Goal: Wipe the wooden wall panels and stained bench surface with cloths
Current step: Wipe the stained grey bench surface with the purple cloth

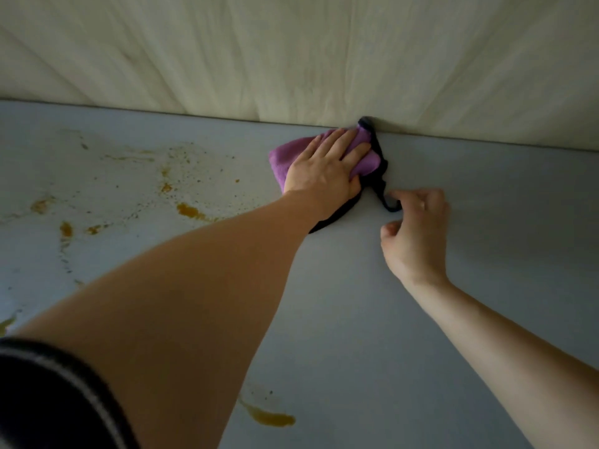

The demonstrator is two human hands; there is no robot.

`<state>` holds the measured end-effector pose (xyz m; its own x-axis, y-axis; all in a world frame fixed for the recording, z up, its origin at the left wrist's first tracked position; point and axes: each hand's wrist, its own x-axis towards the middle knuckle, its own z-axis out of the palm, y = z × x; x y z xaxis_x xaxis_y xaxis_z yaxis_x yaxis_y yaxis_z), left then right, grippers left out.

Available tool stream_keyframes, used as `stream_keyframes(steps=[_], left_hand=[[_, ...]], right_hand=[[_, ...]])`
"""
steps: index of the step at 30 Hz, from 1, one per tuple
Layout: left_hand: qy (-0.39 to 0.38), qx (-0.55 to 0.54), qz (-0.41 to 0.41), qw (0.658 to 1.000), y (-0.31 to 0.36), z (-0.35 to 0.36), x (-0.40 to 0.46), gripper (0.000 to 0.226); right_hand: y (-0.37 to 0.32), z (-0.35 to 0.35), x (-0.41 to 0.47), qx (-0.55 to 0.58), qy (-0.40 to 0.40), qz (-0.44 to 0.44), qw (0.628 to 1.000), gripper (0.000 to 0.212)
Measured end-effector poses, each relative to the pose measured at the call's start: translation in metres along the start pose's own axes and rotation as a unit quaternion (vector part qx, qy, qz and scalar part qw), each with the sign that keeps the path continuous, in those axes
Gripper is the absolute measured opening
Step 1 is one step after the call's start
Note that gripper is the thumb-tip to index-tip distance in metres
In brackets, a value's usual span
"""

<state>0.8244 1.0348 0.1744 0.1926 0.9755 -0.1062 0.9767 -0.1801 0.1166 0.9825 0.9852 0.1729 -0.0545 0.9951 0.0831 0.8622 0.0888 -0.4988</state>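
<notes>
Head view, only one camera. One purple cloth (291, 157) with a black edge trim (379, 176), lying on the grey bench (470, 222) at upper centre of frame, pushed up against the seam where the bench meets the wall panel (291, 59). Cloth is bunched into a rough wedge: long axis runs from lower left to upper right, narrow tip pointing up-right into the seam, wide end toward the left. A loose strip of the black trim trails down from the tip toward the lower right.

Hands: two. Left hand (327, 170) lies flat on top of the cloth, fingers straight and slightly spread, pointing up-right along the cloth's axis, pressing it onto the bench. Right hand (418, 228), right of centre and just beside the cloth, has fingers curled; fingertips pinch the low end of the trailing black trim. Both forearms bare; a dark sleeve (48, 400) shows at lower left corner.

Stains: orange-brown splatter (188, 210) across the left half of the bench, several blobs plus fine specks, too many to count cleanly. One separate larger blob (272, 418) at bottom centre. Bench right of the cloth looks plain grey. Wall panel is pale wood grain, fills the upper third.
</notes>
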Motion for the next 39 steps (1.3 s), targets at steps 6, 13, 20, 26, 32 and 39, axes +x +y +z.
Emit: stream_keyframes(steps=[6, 13, 20, 26, 32, 39], left_hand=[[0.011, -0.038, -0.106, 0.994, -0.063, -0.006, -0.033, 0.056], [0.042, -0.079, -0.227, 0.970, -0.067, 0.002, -0.045, 0.055], [0.018, -0.015, -0.046, 0.999, -0.045, -0.001, -0.026, 0.053], [0.005, 0.000, -0.153, 0.988, -0.127, -0.009, -0.059, 0.052], [0.021, -0.069, -0.205, 0.976, -0.094, -0.005, -0.054, 0.053], [-0.023, 0.007, -0.007, 1.000, -0.098, -0.011, -0.047, 0.052]], right_hand=[[-0.050, 0.022, -0.007, 0.014, -0.042, -0.029, 0.999, 0.041], [-0.045, 0.017, -0.011, 0.002, -0.028, 0.038, 0.999, 0.041], [-0.044, 0.030, -0.019, 0.006, 0.011, 0.001, 1.000, 0.046], [-0.044, 0.036, -0.023, -0.029, 0.027, -0.008, 0.999, 0.051], [-0.049, 0.039, -0.024, -0.063, 0.043, -0.009, 0.997, 0.053], [-0.048, 0.050, -0.026, -0.144, 0.061, 0.009, 0.988, 0.045]])
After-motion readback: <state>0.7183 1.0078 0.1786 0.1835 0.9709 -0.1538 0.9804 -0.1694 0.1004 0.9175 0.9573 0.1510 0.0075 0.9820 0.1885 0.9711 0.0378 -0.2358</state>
